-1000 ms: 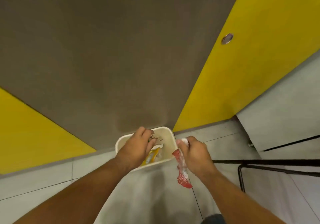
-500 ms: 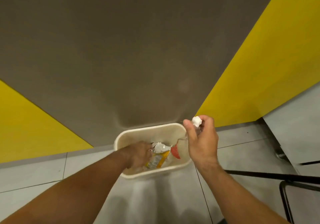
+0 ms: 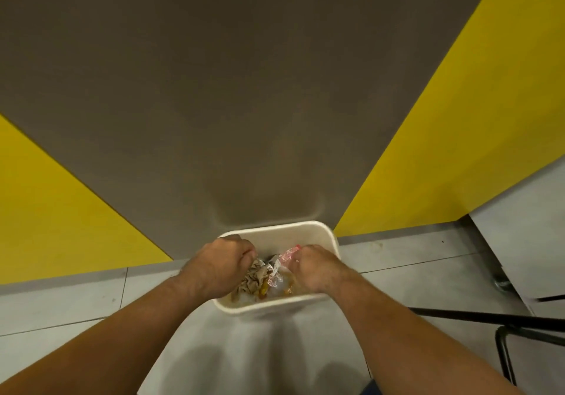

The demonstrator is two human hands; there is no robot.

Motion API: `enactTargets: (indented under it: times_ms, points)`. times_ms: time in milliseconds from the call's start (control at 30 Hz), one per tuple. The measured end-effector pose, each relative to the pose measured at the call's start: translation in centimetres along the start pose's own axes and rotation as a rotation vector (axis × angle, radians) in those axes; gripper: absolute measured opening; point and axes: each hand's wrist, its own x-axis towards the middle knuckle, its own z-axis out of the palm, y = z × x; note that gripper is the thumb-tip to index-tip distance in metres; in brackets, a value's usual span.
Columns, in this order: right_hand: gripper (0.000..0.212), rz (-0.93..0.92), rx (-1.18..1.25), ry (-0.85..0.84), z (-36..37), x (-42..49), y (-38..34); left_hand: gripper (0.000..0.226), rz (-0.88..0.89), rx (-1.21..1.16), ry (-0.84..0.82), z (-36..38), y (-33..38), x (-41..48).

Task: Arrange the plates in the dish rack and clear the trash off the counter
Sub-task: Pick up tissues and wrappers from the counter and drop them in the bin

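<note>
Here, seen from the head camera, the trash-clearing half of the task is near its end. One cream bin [image 3: 276, 227] stands on the grey tiled floor [image 3: 91, 297], its far side against a brown wall panel [image 3: 244, 89] that has two yellow panels [image 3: 61, 211] flanking it. Both hands are lowered inside the bin's rim.

The left hand [image 3: 218, 267] is knuckles-up with its fingers curled down onto a crumpled brown paper [image 3: 252, 277]. Whether it grips the paper or only presses on it cannot be told. The right hand [image 3: 315, 267] is curled too, and pinches a red-and-white wrapper [image 3: 289, 252] that pokes out past its fingertips, over the middle of the bin.

Count of trash visible in the bin: four pieces.
- The brown paper.
- The red-and-white wrapper.
- One piece of clear plastic [image 3: 279, 281], lying between the hands.
- One yellow wrapper [image 3: 263, 290], below the paper.

More may lie hidden under the hands.

Judged from this view, the trash is in the bin and needs only to be let go. No plates, dish rack or worktop are in view, so the state of the plates, and whether any litter remains on the worktop, cannot be judged. One black metal frame [image 3: 477, 316] stands at the right edge, well apart from the bin.
</note>
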Motion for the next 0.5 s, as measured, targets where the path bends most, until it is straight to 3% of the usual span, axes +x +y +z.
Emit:
enactTargets:
  times_ms: [233, 500]
  points:
    - [0.038, -0.14, -0.064, 0.194, -8.5, -6.7, -1.8, 0.032, 0.045, -0.004, 0.018, -7.8, 3.8, -1.8]
    - [0.05, -0.194, -0.016, 0.209, -21.2, -20.5, -9.2, 0.034, 0.142, 0.037, -0.074, -23.1, 12.1, -8.5]
